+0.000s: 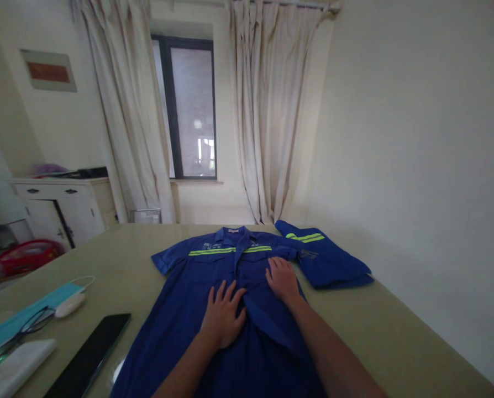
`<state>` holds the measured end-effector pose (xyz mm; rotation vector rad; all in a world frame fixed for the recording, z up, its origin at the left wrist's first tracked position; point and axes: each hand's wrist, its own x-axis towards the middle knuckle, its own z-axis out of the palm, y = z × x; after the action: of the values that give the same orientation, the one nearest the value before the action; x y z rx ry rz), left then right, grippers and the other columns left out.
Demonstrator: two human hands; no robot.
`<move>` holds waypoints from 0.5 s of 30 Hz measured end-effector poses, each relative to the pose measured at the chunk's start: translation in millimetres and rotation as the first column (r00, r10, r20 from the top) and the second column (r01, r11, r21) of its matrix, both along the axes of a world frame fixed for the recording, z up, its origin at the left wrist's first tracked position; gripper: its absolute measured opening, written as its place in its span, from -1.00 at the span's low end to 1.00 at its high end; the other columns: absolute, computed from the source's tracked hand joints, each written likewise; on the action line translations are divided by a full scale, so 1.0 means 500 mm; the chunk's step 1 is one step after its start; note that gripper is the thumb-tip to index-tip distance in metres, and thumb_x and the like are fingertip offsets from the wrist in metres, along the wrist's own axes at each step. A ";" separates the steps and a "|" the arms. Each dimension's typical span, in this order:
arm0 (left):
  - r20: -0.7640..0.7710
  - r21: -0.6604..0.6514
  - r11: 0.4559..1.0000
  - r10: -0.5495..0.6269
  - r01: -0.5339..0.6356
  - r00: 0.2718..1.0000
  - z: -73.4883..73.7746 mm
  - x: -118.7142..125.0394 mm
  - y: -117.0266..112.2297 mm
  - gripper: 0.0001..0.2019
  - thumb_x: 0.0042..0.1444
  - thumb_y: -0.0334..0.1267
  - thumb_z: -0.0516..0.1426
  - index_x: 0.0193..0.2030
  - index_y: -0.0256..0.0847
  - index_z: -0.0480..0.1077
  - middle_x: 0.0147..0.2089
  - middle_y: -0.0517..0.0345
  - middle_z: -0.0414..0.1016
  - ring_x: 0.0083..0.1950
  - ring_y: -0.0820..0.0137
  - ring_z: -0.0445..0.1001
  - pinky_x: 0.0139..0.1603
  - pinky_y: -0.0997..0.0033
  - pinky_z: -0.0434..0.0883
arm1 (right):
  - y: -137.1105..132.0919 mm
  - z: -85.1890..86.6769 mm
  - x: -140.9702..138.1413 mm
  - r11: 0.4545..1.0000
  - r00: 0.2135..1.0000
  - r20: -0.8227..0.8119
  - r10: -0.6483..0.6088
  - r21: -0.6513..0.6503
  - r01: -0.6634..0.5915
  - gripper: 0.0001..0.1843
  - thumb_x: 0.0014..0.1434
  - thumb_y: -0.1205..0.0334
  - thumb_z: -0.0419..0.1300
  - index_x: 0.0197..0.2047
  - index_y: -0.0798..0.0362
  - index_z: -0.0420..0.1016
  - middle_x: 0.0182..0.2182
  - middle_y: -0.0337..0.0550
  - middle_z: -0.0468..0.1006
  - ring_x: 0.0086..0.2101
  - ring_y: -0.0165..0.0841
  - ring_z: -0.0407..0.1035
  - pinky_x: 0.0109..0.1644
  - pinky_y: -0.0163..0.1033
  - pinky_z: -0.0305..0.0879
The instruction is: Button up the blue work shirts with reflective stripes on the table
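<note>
A blue short-sleeved work shirt [176, 309] with a yellow-green reflective stripe across its chest lies spread face up, collar toward the far edge. My left hand [223, 318] rests on the middle of its front, fingers spread flat beside the button placket. On the right chest area, just below the stripe, my right hand [282, 276] lies on the cloth with its fingers stretched out. Below my right hand, a front panel of the shirt is loose and rumpled. A folded blue garment [330, 260] with a similar stripe sits against the right sleeve.
The pale green table [126, 260] meets a wall on the right. At its left lie a blue face mask [35, 312], glasses [37, 320], a white mouse-shaped object [70, 305], a white box-like item [19, 365] and a black phone-like slab [92, 354]. Curtains and a window stand behind.
</note>
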<state>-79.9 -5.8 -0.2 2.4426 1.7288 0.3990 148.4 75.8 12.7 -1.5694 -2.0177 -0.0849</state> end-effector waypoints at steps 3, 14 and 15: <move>0.007 0.021 0.999 0.037 -0.038 0.999 0.005 0.017 0.037 -0.47 0.30 0.02 -0.02 0.39 0.13 0.24 0.51 0.09 0.17 0.55 -0.05 -0.03 0.47 -0.34 -0.11 | -0.037 0.038 -0.025 0.996 0.996 -0.085 -0.033 0.079 0.039 -0.64 0.36 0.23 -0.02 0.01 0.09 0.57 -0.03 0.07 0.61 0.05 -0.14 0.41 0.22 -0.05 0.19; 0.106 0.160 0.969 0.171 -0.186 0.980 0.026 0.034 0.096 -0.71 0.36 -0.29 -0.09 0.05 -0.20 0.39 0.03 -0.11 0.50 0.14 0.13 0.45 0.18 0.08 0.31 | -0.226 -0.019 -0.044 0.915 0.942 -0.251 0.223 -0.279 -0.291 -0.27 0.08 0.07 0.28 0.33 0.00 0.40 0.33 -0.02 0.36 0.29 -0.08 0.26 0.39 0.00 0.10; 0.105 0.148 0.973 0.161 -0.176 0.981 0.026 0.032 0.096 -0.74 0.35 -0.30 -0.08 -0.01 -0.19 0.41 -0.04 -0.08 0.53 0.08 0.13 0.48 0.15 0.10 0.33 | -0.223 -0.022 -0.039 0.919 0.951 -0.222 0.217 -0.282 -0.275 -0.29 0.11 0.11 0.24 0.34 0.00 0.39 0.34 -0.04 0.34 0.30 -0.11 0.24 0.40 0.00 0.07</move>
<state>-63.8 42.1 13.0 2.3423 1.9403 0.6797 129.0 -35.6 1.6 -1.4217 -2.1327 0.4836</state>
